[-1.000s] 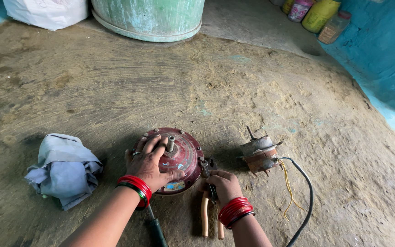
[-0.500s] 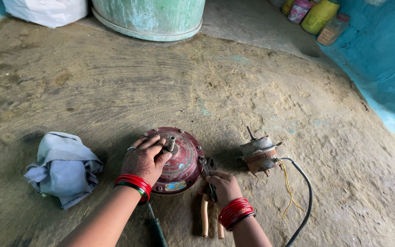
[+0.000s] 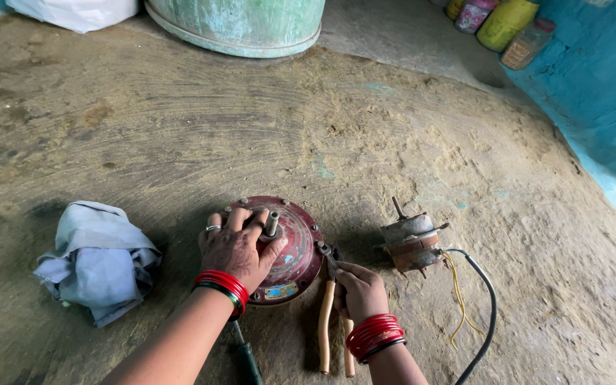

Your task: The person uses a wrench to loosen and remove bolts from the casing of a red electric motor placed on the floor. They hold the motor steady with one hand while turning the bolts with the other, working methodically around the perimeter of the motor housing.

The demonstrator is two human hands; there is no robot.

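A round, dark red metal motor housing with a short shaft sticking up lies on the earthen floor. My left hand rests flat on top of it, fingers spread around the shaft. My right hand grips a pair of pliers with tan handles, whose jaws touch the housing's right rim. Both wrists carry red bangles.
A grey motor core with a black cable and yellow wires sits to the right. A crumpled pale blue cloth lies to the left. A screwdriver lies under my left forearm. A green drum and bottles stand at the back.
My left hand has shifted slightly on top of the housing. My right hand has brought the pliers' jaws up to the housing's right rim.
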